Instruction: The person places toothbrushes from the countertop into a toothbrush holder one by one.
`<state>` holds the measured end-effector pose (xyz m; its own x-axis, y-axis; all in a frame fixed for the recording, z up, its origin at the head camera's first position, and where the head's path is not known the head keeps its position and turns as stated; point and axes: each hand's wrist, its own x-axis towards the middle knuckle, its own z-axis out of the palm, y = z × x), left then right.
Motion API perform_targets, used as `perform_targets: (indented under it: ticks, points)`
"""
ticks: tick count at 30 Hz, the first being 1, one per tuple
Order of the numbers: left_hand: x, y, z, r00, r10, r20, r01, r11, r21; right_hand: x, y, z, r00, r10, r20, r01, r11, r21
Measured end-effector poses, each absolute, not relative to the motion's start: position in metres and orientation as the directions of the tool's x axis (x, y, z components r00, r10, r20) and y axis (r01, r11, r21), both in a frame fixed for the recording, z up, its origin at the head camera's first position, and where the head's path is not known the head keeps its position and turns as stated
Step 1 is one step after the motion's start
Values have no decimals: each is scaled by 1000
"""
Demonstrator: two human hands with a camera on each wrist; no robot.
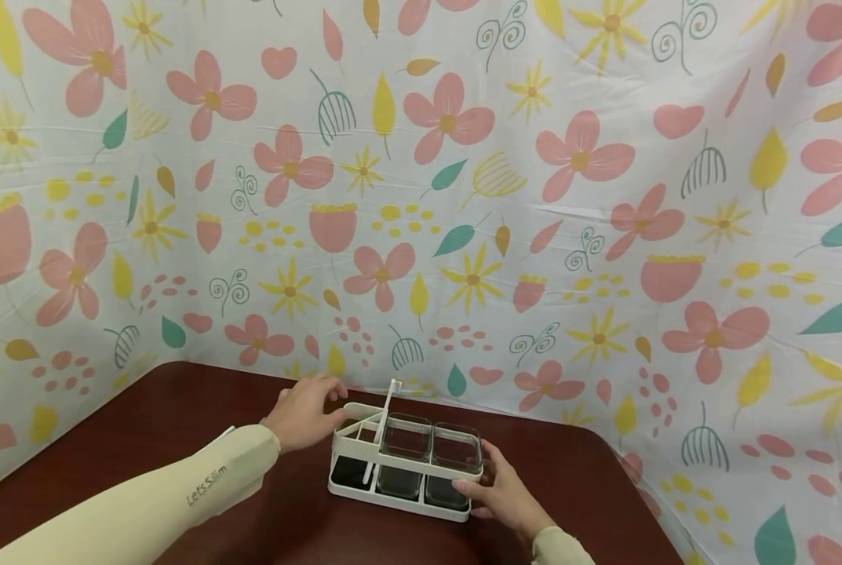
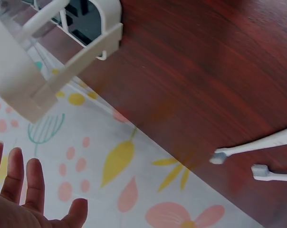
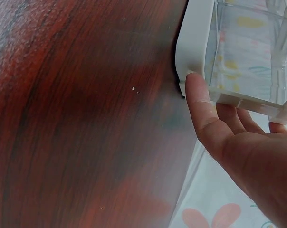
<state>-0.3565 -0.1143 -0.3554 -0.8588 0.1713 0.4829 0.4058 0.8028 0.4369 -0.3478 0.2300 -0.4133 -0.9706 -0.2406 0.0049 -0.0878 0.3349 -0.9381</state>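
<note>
White holder lies lengthwise between 2 hands

Flower-printed cloth hangs behind 1 dark red-brown table. On the table stands the 2-tier holder, its long axis running from the left hand across to the right hand, with the right end nearer the person. The right hand grips that end, thumb at the front, fingers round the side. The left hand, just beside the opposite end, holds nothing; in the left wrist view its fingers are spread and apart from the holder. Seated side by side in the holder are 2 clear cups, on the right hand's side. Toothbrushes number 3: 1 leaning toothbrush in the holder, nearer the left hand, and 2 loose toothbrushes on the table by the left forearm.
</note>
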Motion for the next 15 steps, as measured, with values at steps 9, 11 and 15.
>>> perform_targets:
  ticks: [9,11,15]
  points:
    - [-357,-140,-362,-877,160,453,376,816,439,-349,229,-413,-972,-233,2,-84,342,-936]
    - [-356,-146,-362,-889,154,432,364,810,461,-349,229,-413,-972,-235,4,-87,344,-935]
    - [-354,-159,-365,-914,135,382,326,806,494,-348,230,-412,-970,-242,8,-93,343,-935]
